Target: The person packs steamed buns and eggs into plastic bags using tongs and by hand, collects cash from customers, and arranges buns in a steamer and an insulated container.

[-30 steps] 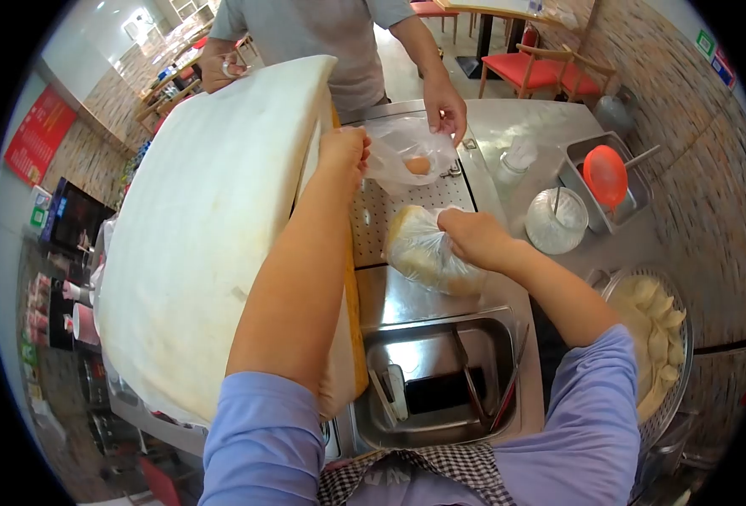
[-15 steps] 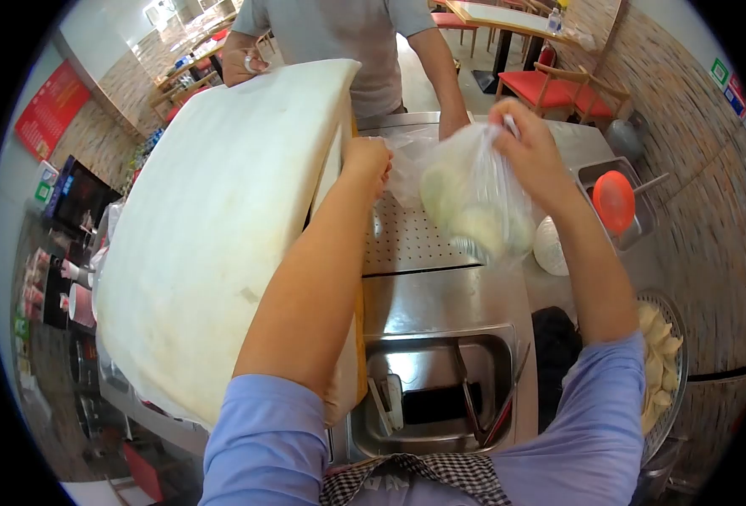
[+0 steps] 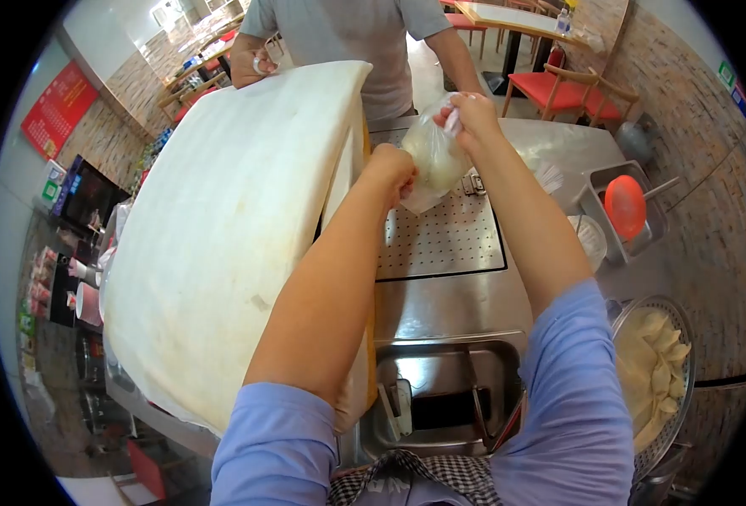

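My right hand (image 3: 471,121) is closed round the gathered neck of a clear plastic bag (image 3: 437,160). Pale, rounded food shows through the bag, its kind blurred by the plastic. My left hand (image 3: 395,171) is a fist beside it, closed on clear plastic (image 3: 423,199) that hangs against the filled bag; whether this is a second bag I cannot tell. Both hands are above a perforated metal panel (image 3: 440,244) in the steel counter. Close to my left forearm stands a large box under a white padded cover (image 3: 229,228).
Across the counter stands a person in a grey shirt (image 3: 347,51), one hand on the cover's far edge. A steel basin (image 3: 390,350) with tools is in front of me. To the right are an orange strainer (image 3: 625,207), a white bowl (image 3: 590,240) and a steamer tray (image 3: 685,371) of dough pieces.
My right hand has carried the filled bag left and away from me, bringing it against my left hand. The view has shifted slightly.
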`<state>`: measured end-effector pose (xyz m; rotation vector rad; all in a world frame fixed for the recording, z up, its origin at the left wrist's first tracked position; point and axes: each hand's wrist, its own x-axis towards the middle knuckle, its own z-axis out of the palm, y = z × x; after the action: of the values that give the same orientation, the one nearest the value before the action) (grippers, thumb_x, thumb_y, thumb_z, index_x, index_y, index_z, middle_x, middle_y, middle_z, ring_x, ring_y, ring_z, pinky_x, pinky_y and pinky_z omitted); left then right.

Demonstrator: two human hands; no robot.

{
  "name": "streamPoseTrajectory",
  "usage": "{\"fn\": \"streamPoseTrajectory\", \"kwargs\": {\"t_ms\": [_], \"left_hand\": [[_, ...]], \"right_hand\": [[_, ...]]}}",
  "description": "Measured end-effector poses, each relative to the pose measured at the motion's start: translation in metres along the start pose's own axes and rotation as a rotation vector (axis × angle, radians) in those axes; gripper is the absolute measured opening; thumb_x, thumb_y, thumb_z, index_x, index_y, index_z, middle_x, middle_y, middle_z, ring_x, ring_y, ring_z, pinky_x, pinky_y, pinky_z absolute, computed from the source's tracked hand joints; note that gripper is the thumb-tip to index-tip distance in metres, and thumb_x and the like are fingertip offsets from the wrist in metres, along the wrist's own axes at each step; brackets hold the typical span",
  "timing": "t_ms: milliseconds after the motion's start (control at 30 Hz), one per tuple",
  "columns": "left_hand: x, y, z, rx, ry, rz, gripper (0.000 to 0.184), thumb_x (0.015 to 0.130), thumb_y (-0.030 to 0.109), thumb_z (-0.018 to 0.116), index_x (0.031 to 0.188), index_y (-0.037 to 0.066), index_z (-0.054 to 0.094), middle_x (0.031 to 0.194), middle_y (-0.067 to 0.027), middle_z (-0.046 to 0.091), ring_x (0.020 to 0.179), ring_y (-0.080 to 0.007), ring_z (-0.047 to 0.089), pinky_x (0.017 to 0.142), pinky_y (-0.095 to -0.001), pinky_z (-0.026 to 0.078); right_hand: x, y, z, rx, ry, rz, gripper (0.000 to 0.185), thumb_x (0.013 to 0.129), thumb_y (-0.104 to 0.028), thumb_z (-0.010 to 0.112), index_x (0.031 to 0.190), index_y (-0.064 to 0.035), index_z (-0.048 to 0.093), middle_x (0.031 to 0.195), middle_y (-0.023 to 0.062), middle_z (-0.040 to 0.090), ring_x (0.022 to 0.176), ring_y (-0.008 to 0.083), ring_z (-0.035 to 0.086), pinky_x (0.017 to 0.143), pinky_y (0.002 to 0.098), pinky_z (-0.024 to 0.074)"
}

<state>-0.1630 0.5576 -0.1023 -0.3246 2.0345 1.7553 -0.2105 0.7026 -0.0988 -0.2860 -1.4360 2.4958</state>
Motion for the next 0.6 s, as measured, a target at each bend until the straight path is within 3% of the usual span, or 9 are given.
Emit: {"fn": "streamPoseTrajectory", "kwargs": {"t_ms": [67,133,267,367,467,600], "left_hand": [[-0.011,0.005,0.002,0.047,-0.037,-0.049,0.010,0.088,0.006,0.043,0.081,0.006,0.050,0.061,-0.0014,0.049,0.045,-0.0086,0.041,0.038,-0.0211,0.030],[-0.004,0.006,0.000,-0.092,-0.032,-0.077,0.010,0.088,0.002,0.043,0.095,0.005,0.049,0.065,-0.0031,0.051,0.047,-0.0080,0.042,0.039,-0.0204,0.033],[0.000,0.005,0.003,-0.330,0.069,0.069,0.024,0.085,-0.004,0.044,0.107,0.001,0.052,0.065,-0.0060,0.048,0.045,-0.0109,0.042,0.037,-0.0218,0.032],[0.000,0.004,0.007,-0.479,0.161,0.121,0.050,0.085,-0.004,0.047,0.133,0.007,0.040,0.067,-0.0072,0.050,0.045,-0.0109,0.042,0.039,-0.0233,0.038],[0.011,0.000,-0.002,-0.489,0.207,0.194,0.061,0.086,-0.003,0.045,0.143,0.007,0.028,0.083,-0.0105,0.055,0.049,-0.0112,0.046,0.043,-0.0249,0.043],[0.009,0.001,-0.003,-0.465,0.245,0.366,0.062,0.084,-0.008,0.042,0.142,0.007,0.027,0.099,-0.0096,0.054,0.066,-0.0117,0.051,0.053,-0.0214,0.047]], "right_hand": [[0.012,0.003,0.008,0.015,0.020,-0.037,0.013,0.084,-0.001,0.052,0.097,0.0005,0.050,0.075,0.0095,0.052,0.058,0.0200,0.056,0.053,0.0373,0.0558],[0.017,0.003,0.011,-0.053,0.013,-0.103,0.012,0.085,-0.002,0.053,0.096,-0.0002,0.050,0.075,0.0097,0.052,0.059,0.0203,0.057,0.052,0.0368,0.0558],[0.008,0.005,0.003,-0.328,-0.079,-0.063,0.011,0.086,-0.004,0.054,0.096,-0.0023,0.050,0.074,0.0080,0.052,0.059,0.0179,0.058,0.051,0.0355,0.0559],[-0.003,0.015,-0.005,-0.393,-0.144,-0.036,0.011,0.086,-0.007,0.056,0.095,-0.0034,0.051,0.072,0.0058,0.052,0.057,0.0152,0.057,0.049,0.0334,0.0549],[-0.014,0.012,-0.012,-0.491,-0.257,-0.012,0.009,0.086,-0.008,0.057,0.092,-0.0032,0.052,0.070,0.0043,0.052,0.055,0.0135,0.056,0.047,0.0309,0.0526],[-0.025,0.010,-0.017,-0.638,-0.338,-0.018,0.008,0.086,-0.009,0.057,0.087,-0.0019,0.055,0.069,0.0052,0.054,0.053,0.0129,0.055,0.045,0.0290,0.0485]]}}
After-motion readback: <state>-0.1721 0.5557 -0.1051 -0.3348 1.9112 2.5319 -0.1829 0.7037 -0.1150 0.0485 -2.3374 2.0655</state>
